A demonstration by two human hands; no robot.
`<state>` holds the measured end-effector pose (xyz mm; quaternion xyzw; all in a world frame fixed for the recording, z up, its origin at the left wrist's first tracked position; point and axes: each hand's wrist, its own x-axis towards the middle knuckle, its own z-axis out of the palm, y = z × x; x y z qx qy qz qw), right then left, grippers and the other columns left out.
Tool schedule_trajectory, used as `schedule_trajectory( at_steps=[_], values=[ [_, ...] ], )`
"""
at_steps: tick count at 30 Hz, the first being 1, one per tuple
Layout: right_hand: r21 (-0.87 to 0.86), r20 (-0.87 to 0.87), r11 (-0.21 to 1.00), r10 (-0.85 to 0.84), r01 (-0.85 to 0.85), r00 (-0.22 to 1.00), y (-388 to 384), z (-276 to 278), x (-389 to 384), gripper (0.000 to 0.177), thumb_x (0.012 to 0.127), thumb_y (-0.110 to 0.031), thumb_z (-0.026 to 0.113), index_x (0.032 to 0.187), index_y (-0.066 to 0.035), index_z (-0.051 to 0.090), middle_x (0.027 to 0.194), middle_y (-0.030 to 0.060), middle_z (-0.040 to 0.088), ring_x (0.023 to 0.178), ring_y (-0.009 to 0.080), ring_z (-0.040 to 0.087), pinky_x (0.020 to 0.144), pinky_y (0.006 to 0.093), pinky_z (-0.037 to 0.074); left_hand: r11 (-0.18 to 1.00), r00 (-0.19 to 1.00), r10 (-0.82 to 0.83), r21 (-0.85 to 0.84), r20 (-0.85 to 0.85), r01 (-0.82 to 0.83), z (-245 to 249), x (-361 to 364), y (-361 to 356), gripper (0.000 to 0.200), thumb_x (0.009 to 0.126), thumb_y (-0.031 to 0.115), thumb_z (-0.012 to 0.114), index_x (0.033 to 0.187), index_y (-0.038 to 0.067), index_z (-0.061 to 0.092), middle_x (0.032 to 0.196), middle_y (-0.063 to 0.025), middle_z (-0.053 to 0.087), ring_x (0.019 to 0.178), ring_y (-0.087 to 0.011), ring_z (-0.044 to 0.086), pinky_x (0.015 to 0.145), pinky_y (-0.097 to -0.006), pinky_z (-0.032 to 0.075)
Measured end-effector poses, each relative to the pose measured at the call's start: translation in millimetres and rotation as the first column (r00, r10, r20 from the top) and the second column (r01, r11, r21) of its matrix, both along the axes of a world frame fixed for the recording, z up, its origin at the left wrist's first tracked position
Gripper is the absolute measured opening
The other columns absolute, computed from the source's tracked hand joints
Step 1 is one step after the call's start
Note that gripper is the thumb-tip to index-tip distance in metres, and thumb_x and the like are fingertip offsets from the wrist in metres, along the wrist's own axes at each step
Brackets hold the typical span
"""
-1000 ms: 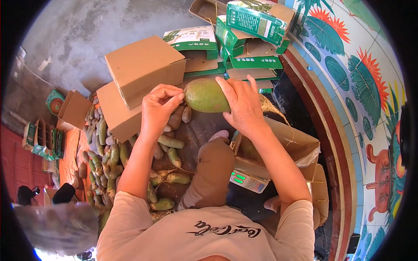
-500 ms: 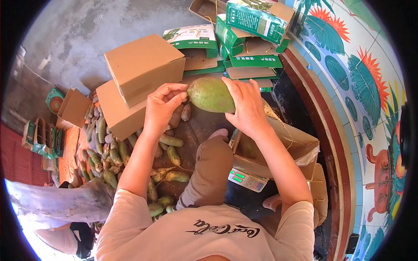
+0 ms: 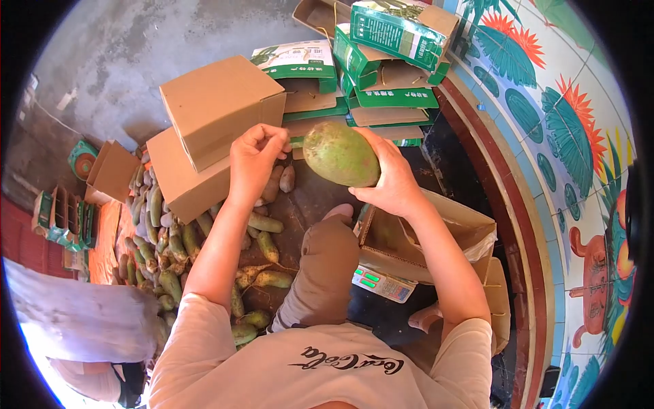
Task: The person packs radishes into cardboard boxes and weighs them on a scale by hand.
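gripping radish [image 3: 340, 155], right hand [image 3: 394, 185] fingers clamped; left hand [image 3: 253, 163] fingers bunched beside; concrete floor [image 3: 136, 48], painted wall [image 3: 565, 123].

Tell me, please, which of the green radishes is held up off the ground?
The large radish gripped in the right hand. The other radishes are slimmer and lie heaped on the ground beside the cardboard boxes.
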<state>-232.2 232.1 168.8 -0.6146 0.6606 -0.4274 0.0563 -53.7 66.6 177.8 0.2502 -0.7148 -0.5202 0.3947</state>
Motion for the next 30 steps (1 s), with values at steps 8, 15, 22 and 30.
schedule_trajectory(
  at_steps=[8,15,22,30],
  values=[
    [0.08,0.237,0.992,0.072,-0.094,0.969,17,5,-24,0.089,0.056,-0.007,0.078,0.135,-0.007,0.036,0.128,0.0124,0.049,0.12,0.0241,0.047,0.102,0.0357,0.035,0.988,0.988,-0.131,-0.095,-0.077,0.124,10,-16,24,0.02,0.088,0.009,0.06,0.107,0.003,0.061,0.106,-0.0036,0.059,0.096,-0.0127,0.057,0.086,-0.027,0.045],
    [0.115,0.19,0.987,0.092,-0.115,0.978,36,7,-44,0.087,0.058,-0.007,0.076,0.135,-0.005,0.036,0.125,0.0122,0.051,0.119,0.0227,0.047,0.101,0.034,0.035,0.948,0.924,-0.315,-0.124,-0.217,0.294,12,-49,39,0.015,0.081,0.003,0.065,0.096,0.002,0.067,0.101,-0.0054,0.062,0.091,-0.0115,0.057,0.082,-0.0262,0.046],
    [0.199,0.069,0.98,-0.037,0.022,0.997,87,26,-72,0.084,0.058,-0.008,0.076,0.133,-0.007,0.039,0.122,0.0135,0.054,0.117,0.024,0.049,0.099,0.0346,0.039,0.915,0.952,-0.257,-0.277,0.165,0.295,-16,-84,56,0.009,0.081,0.002,0.062,0.089,0.0,0.065,0.086,-0.0087,0.066,0.082,-0.015,0.062,0.074,-0.0275,0.049],
    [0.107,0.515,0.993,-0.104,0.056,0.851,134,17,-94,0.09,0.057,-0.003,0.078,0.136,-0.006,0.035,0.124,0.0067,0.051,0.116,0.0167,0.046,0.102,0.0328,0.034,0.261,0.575,-0.409,-0.513,0.708,0.817,-107,-117,155,0.087,0.072,0.057,0.064,0.128,-0.006,0.043,0.126,-0.0234,0.05,0.127,-0.038,0.038,0.111,-0.0487,0.015]
  ],
)
